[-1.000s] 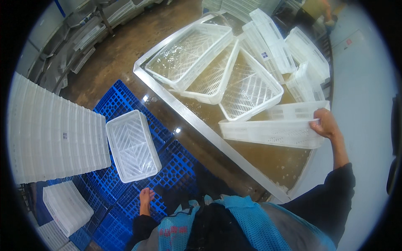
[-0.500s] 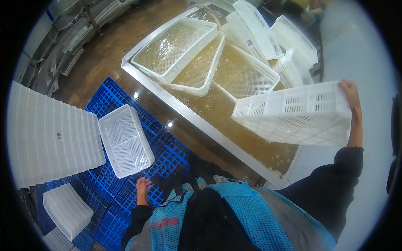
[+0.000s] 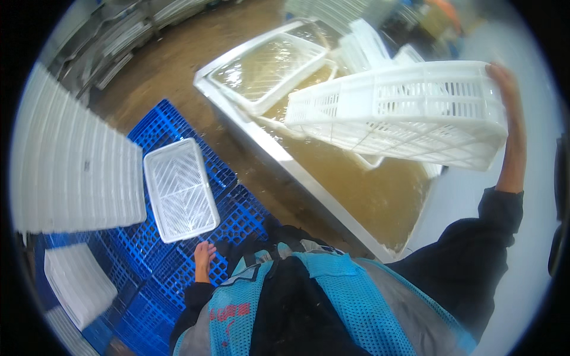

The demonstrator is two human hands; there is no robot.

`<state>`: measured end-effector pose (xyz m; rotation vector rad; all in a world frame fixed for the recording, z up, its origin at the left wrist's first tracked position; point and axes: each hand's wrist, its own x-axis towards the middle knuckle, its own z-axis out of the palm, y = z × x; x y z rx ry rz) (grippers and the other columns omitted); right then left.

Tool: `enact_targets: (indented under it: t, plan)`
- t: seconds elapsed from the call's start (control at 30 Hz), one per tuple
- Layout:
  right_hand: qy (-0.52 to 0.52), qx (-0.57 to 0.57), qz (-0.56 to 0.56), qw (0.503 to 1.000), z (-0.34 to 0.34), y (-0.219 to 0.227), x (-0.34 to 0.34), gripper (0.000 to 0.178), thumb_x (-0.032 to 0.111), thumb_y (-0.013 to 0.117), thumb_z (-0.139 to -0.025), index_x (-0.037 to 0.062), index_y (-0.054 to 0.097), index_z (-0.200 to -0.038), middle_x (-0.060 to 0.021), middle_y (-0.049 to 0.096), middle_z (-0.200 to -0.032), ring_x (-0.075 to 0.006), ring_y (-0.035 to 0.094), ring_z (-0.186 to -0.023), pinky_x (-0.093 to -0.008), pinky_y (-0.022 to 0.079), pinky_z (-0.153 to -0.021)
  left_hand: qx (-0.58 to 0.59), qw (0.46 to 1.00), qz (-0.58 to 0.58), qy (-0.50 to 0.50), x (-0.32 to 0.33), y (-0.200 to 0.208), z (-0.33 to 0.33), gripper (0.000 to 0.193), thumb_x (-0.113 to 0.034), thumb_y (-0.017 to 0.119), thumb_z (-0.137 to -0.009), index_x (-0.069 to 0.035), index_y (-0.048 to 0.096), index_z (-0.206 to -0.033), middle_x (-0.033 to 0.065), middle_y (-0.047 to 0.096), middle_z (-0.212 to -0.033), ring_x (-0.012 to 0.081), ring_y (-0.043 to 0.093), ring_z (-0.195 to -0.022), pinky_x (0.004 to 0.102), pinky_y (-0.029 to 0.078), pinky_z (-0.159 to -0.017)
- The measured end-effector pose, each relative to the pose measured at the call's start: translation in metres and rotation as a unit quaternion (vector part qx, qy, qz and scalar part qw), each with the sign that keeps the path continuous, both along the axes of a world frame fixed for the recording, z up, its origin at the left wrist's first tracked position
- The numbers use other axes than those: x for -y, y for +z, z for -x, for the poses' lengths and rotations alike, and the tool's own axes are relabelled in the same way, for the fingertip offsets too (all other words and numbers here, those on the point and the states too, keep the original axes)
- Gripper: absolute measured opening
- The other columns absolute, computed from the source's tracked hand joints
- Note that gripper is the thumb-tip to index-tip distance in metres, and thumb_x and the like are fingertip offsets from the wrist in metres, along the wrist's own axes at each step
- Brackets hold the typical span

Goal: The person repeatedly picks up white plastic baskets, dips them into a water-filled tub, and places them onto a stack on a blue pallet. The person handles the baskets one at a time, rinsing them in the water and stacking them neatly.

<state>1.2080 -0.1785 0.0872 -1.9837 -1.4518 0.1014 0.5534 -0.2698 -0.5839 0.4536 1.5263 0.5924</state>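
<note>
White slotted crate (image 3: 404, 110) hangs tilted over the water-filled tub (image 3: 314, 185), right hand (image 3: 504, 78) clasping its end (finger placement blurred), left hand (image 3: 205, 254) empty, fingers loosely curled; judged light, stiff, slippery if wet, best gripped by the rim.

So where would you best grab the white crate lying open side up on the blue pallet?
Likely the near short rim of the crate, coming from the body side with the left hand: that end lies closest to the hand, and the crate's upturned opening leaves its rim exposed for hooking.
</note>
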Motion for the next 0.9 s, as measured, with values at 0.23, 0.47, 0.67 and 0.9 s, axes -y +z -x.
enact_targets:
  t: [0.23, 0.47, 0.67, 0.9]
  plan:
    - [0.13, -0.01, -0.055, 0.99, 0.15, -0.028, -0.117, 0.04, 0.039, 0.06, -0.086, 0.0035, 0.064, -0.103, -0.0088, 0.066, -0.08, -0.0136, 0.063, -0.064, -0.0273, 0.052, -0.057, 0.002, 0.995, -0.025, 0.093, 0.01, -0.003, 0.067, 0.029, -0.032, 0.055, -0.094, -0.007, 0.057, -0.109, 0.0068, 0.066, -0.094, 0.0155, 0.065, -0.077, 0.0254, 0.051, -0.062]
    - [0.243, 0.045, -0.035, 0.968, 0.3, -0.13, -0.242, 0.033, 0.035, 0.056, -0.09, 0.0032, 0.065, -0.089, -0.0005, 0.056, -0.077, -0.0105, 0.05, -0.07, -0.0272, 0.04, -0.064, 0.067, 0.985, -0.062, 0.146, -0.017, 0.045, 0.086, 0.034, -0.032, 0.053, -0.095, -0.004, 0.055, -0.117, 0.0109, 0.064, -0.108, 0.0206, 0.064, -0.097, 0.0318, 0.052, -0.079]
    - [0.28, 0.073, 0.022, 0.957, 0.484, -0.291, -0.289, 0.041, 0.036, 0.055, -0.084, -0.0036, 0.064, -0.076, -0.0155, 0.062, -0.065, -0.0228, 0.057, -0.062, -0.0391, 0.044, -0.06, 0.172, 0.965, -0.128, 0.15, -0.081, 0.098, 0.077, 0.048, -0.031, 0.05, -0.097, -0.001, 0.041, -0.133, 0.0151, 0.053, -0.124, 0.0255, 0.056, -0.112, 0.0361, 0.047, -0.092]
    - [0.371, 0.136, 0.033, 0.918, 0.671, -0.494, -0.213, 0.034, 0.038, 0.057, -0.084, 0.006, 0.064, -0.075, -0.0168, 0.066, -0.072, -0.036, 0.065, -0.065, -0.0477, 0.051, -0.061, 0.295, 0.865, -0.149, 0.377, -0.149, 0.077, 0.117, 0.062, -0.043, 0.045, -0.096, -0.001, 0.028, -0.139, 0.0189, 0.033, -0.143, 0.0302, 0.038, -0.131, 0.0466, 0.036, -0.105]
